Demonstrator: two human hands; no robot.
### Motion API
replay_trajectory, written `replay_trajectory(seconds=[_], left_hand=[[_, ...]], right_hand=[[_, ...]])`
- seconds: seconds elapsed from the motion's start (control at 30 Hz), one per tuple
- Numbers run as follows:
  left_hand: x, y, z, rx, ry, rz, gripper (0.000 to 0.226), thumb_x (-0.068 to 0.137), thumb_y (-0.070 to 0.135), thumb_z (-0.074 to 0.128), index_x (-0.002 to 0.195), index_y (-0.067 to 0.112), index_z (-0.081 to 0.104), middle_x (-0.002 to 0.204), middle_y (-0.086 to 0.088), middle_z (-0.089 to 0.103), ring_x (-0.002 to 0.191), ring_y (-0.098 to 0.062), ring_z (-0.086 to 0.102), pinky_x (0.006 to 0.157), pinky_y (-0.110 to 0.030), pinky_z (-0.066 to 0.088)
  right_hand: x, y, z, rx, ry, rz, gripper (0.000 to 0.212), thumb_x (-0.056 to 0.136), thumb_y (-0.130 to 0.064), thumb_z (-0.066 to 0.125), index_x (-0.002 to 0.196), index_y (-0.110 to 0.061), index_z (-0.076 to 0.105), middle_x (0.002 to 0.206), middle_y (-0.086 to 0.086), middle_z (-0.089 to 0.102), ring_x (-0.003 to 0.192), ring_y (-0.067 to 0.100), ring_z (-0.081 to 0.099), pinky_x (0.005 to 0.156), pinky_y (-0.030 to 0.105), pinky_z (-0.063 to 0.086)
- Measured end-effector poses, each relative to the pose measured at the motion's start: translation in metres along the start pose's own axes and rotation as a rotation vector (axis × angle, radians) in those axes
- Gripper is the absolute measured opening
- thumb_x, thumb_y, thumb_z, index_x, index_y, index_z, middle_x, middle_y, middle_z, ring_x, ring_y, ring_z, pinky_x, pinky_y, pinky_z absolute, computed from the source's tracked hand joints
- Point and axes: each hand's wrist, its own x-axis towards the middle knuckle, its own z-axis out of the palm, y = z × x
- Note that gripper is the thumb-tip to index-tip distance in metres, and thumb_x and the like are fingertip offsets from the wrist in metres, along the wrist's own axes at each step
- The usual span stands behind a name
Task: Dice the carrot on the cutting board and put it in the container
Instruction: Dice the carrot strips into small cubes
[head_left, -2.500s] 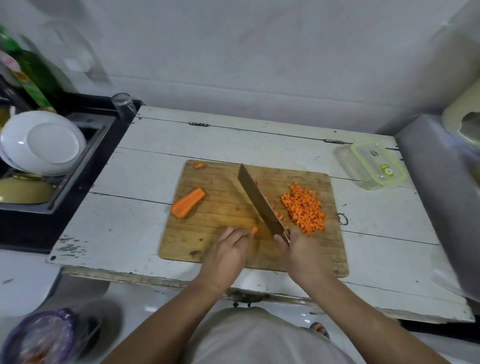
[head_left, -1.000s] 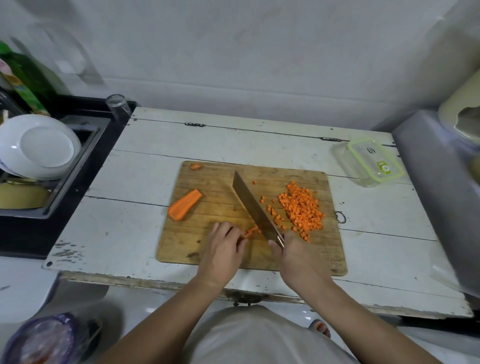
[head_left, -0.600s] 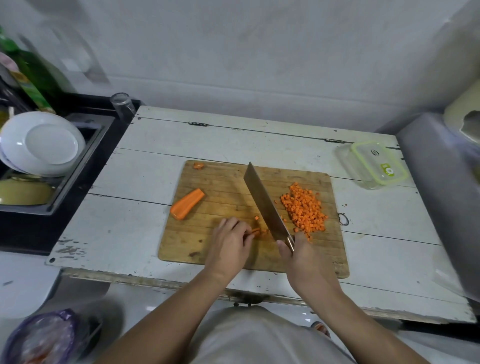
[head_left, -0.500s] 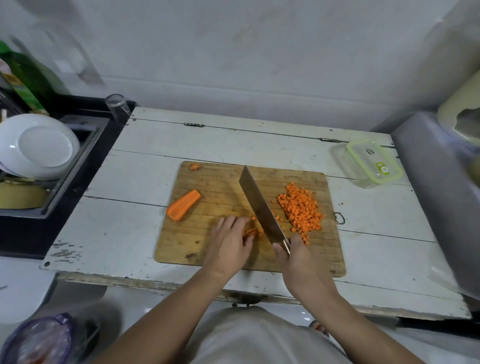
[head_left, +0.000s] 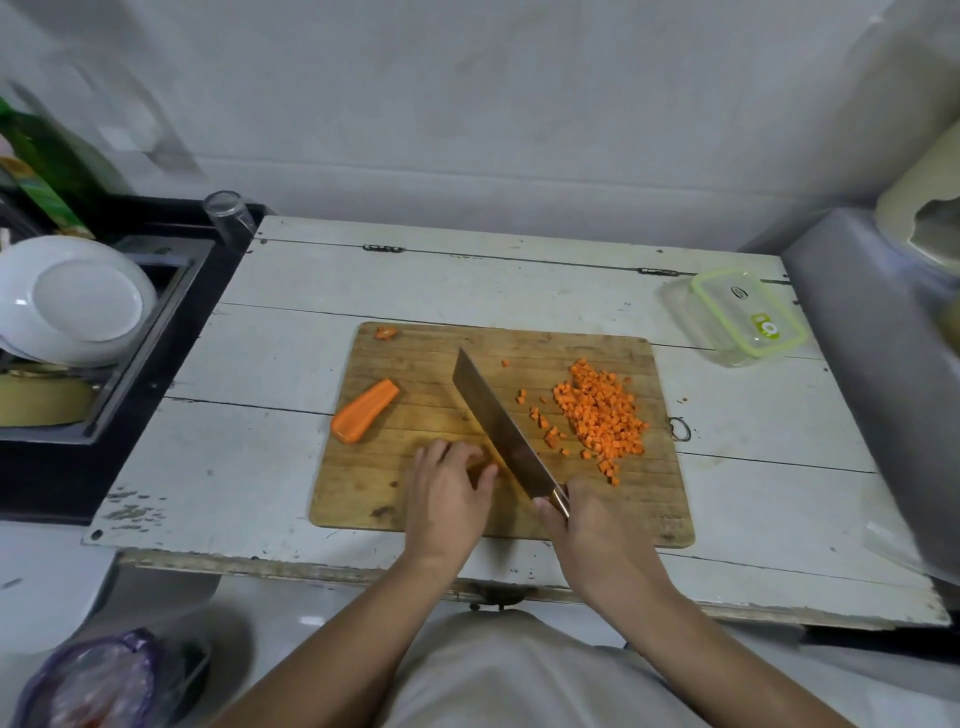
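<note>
Head view looks straight down on the cutting board (head_left: 363, 483), where the right hand (head_left: 587, 525) is wrapped round the handle of the cleaver (head_left: 501, 431), blade angled from near right to far left. The left hand (head_left: 447, 483) lies just left of the blade, fingers curled down over the carrot strips being cut; those strips are almost wholly hidden beneath the fingers. A heap of diced carrot (head_left: 602, 415) sits right of the blade, and an uncut carrot piece (head_left: 363, 410) lies at the board's left edge. The container (head_left: 737, 317), lid on, stands far right on the table, well apart from the board.

To my eye the chopping is midway. Done well, it wants the fingertips tucked back behind the knuckles, the blade riding against them, and short even strokes so the cubes match the heap.
</note>
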Motion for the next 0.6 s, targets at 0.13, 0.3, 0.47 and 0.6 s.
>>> replay_trajectory(seconds=[0.13, 0.3, 0.47, 0.6], left_hand=[[-0.002, -0.004, -0.001, 0.025, 0.01, -0.007, 0.006, 0.091, 0.031, 0.073, 0.095, 0.027, 0.074, 0.097, 0.01, 0.06, 0.096, -0.016, 0.051, 0.083, -0.036, 0.042], [0.0, 0.0, 0.001, 0.024, -0.003, -0.035, 0.003, 0.09, 0.028, 0.073, 0.088, 0.029, 0.073, 0.097, 0.009, 0.06, 0.097, -0.018, 0.05, 0.08, -0.037, 0.036], [-0.002, 0.0, -0.001, -0.013, 0.007, -0.048, 0.005, 0.09, 0.029, 0.075, 0.085, 0.029, 0.074, 0.096, 0.01, 0.06, 0.099, -0.018, 0.051, 0.081, -0.035, 0.036], [-0.001, -0.002, 0.0, -0.012, 0.035, -0.038, 0.008, 0.089, 0.031, 0.076, 0.083, 0.028, 0.072, 0.093, 0.011, 0.058, 0.096, -0.015, 0.048, 0.08, -0.032, 0.032]], right_hand=[[-0.003, -0.002, -0.001, -0.044, -0.029, -0.006, 0.03, 0.103, -0.051, 0.04, 0.094, -0.023, 0.045, 0.075, -0.003, 0.058, 0.068, 0.021, 0.055, 0.057, 0.037, 0.039], [0.013, -0.012, 0.005, -0.157, -0.028, -0.017, 0.029, 0.104, -0.049, 0.041, 0.099, -0.021, 0.048, 0.079, -0.001, 0.06, 0.075, 0.026, 0.063, 0.066, 0.037, 0.051], [0.039, -0.019, 0.004, -0.053, 0.017, 0.007, 0.03, 0.103, -0.05, 0.042, 0.099, -0.021, 0.047, 0.08, 0.0, 0.063, 0.07, 0.025, 0.063, 0.064, 0.041, 0.056], [0.012, -0.004, -0.001, -0.033, 0.074, -0.05, 0.031, 0.102, -0.053, 0.042, 0.101, -0.024, 0.051, 0.077, -0.003, 0.062, 0.065, 0.018, 0.061, 0.057, 0.038, 0.052]])
